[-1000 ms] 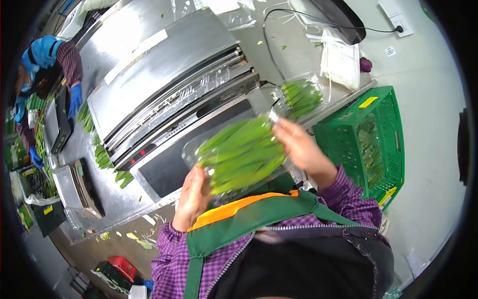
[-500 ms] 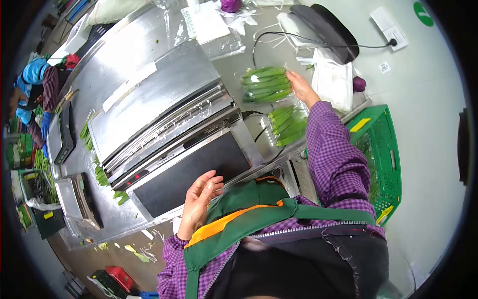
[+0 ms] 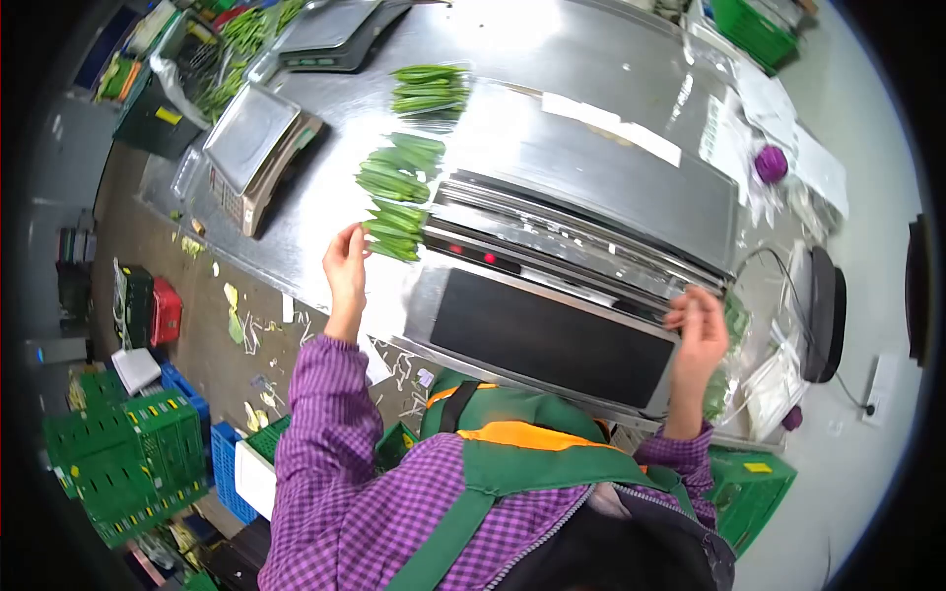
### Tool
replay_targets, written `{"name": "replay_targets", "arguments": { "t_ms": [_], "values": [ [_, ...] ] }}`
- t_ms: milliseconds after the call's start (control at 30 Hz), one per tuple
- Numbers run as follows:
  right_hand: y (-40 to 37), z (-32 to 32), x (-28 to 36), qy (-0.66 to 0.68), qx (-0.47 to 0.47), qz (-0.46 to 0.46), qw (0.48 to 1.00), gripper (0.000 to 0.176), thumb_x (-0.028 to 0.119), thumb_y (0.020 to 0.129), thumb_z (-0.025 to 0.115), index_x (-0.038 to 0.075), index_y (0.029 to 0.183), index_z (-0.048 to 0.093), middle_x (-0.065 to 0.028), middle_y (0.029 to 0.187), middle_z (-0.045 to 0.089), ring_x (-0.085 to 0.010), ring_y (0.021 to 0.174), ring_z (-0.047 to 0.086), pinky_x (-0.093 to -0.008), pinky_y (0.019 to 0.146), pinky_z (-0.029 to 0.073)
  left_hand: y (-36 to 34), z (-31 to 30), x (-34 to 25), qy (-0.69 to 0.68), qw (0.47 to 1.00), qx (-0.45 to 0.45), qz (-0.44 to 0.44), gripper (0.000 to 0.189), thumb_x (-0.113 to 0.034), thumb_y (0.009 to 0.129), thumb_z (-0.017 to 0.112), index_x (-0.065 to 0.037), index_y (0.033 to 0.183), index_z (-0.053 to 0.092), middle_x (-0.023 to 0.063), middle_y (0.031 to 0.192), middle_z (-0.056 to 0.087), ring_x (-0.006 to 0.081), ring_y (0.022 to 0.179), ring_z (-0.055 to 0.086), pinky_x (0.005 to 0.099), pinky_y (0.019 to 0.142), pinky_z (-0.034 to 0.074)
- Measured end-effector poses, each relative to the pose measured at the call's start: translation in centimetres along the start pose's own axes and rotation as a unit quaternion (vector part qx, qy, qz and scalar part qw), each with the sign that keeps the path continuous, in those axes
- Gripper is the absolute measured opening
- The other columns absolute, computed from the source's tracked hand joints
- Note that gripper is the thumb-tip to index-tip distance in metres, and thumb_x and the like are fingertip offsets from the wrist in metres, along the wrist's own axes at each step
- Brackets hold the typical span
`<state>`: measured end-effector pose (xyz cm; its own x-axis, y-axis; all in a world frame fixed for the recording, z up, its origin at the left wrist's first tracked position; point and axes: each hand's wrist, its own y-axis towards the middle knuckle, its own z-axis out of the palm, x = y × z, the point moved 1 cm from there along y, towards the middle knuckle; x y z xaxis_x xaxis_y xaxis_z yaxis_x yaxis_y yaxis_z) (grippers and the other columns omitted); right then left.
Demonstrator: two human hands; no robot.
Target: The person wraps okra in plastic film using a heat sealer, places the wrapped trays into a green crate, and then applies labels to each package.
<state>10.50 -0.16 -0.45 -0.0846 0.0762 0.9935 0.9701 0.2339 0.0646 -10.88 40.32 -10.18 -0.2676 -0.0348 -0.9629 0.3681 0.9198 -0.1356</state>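
Note:
My left hand is at the left end of the nearest bundle of long green pods. Its fingertips meet the bundle's edge, thumb and fingers a little apart. Two more bundles, a middle one and a far one, lie beyond it on the steel table. Over the right end of the wrapping machine hovers my right hand, slightly blurred. Its fingers are loosely bent and apart, with nothing visible in them. Film-wrapped pods show partly behind that hand.
The machine's black plate faces me. Scales stand at the left, with another beyond. A purple cabbage and a black cord are at the right. Green crates stand on the floor, where scraps lie.
The view has swung left. My right hand has let go of the wrapped pods and come back over the machine. My left hand has moved from the black plate to the unwrapped pods.

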Motion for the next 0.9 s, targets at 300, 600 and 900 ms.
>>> {"name": "replay_targets", "arguments": {
  "t_ms": [300, 600, 900],
  "values": [
    [2.8, 25.6, 6.5, -0.079, 0.422, 0.069, 0.9, 0.021, 0.007, 0.088, 0.052, -0.003, 0.105, 0.057, -0.0124, 0.083, 0.065, -0.0182, 0.073, 0.064, -0.0285, 0.066, 0.051, 18.5, 0.1, 3.8, 0.145, 0.989, 0.01, 0.007, 0.039, -0.028, 0.091, 0.052, 0.0, 0.118, 0.056, 0.0175, 0.103, 0.065, 0.0242, 0.092, 0.063, 0.0316, 0.082, 0.048],
    [13.3, 43.7, -4.8, -0.593, 0.407, -0.098, 0.688, 0.025, 0.006, 0.074, 0.055, -0.005, 0.095, 0.063, -0.0259, 0.096, 0.063, -0.0359, 0.09, 0.063, -0.0391, 0.078, 0.052, 21.1, 0.6, 7.6, 0.182, 0.97, 0.103, 0.127, 0.023, -0.015, 0.089, 0.055, 0.001, 0.103, 0.059, 0.0189, 0.092, 0.065, 0.029, 0.085, 0.065, 0.0354, 0.077, 0.049],
    [13.8, 42.4, -2.7, -0.467, 0.417, -0.036, 0.779, 0.028, 0.007, 0.079, 0.049, 0.005, 0.105, 0.061, -0.0206, 0.098, 0.064, -0.0313, 0.099, 0.061, -0.037, 0.083, 0.048, 18.4, -4.1, 1.3, 0.03, 0.995, 0.095, -0.006, 0.022, -0.014, 0.09, 0.054, 0.003, 0.104, 0.059, 0.0098, 0.086, 0.065, 0.0112, 0.062, 0.057, 0.027, 0.055, 0.049]
  ]
}}
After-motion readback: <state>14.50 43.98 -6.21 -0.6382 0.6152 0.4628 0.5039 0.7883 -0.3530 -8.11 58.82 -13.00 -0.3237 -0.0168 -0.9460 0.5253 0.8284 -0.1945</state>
